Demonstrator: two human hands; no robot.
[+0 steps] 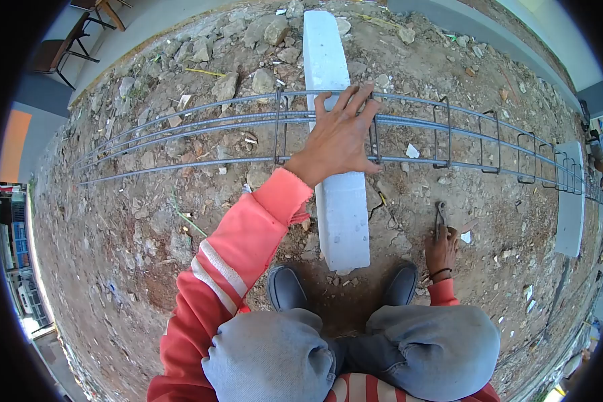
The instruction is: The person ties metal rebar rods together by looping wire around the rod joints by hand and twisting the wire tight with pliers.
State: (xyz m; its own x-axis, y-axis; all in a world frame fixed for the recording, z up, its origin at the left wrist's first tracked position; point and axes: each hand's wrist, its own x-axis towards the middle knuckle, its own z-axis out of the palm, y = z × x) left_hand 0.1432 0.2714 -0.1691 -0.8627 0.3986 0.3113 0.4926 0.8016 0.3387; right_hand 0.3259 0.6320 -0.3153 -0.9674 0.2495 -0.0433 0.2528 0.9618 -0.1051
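My left hand (338, 137) reaches across a rebar cage (214, 120), its fingers hooked over the upper bars and its thumb by the lower bar. It grips a square wire stirrup (374, 137) standing around the bars. Beneath the hand, a pale rectangular block (343, 221) props up the cage crosswise. Low at the right, beside my right shoe, my right hand (441, 251) is closed around a small dark metal tool (440, 213) with a narrow looped or hooked tip; its exact kind is unclear. Another stirrup (278, 130) hangs just left of my left hand.
More stirrups (489, 141) sit along the bars to the right, where a second pale block (569, 201) supports them. Stones (226, 86) and rubble cover the ground. A bent wire (382, 204) lies by the block. Chairs (57, 53) stand at the upper left.
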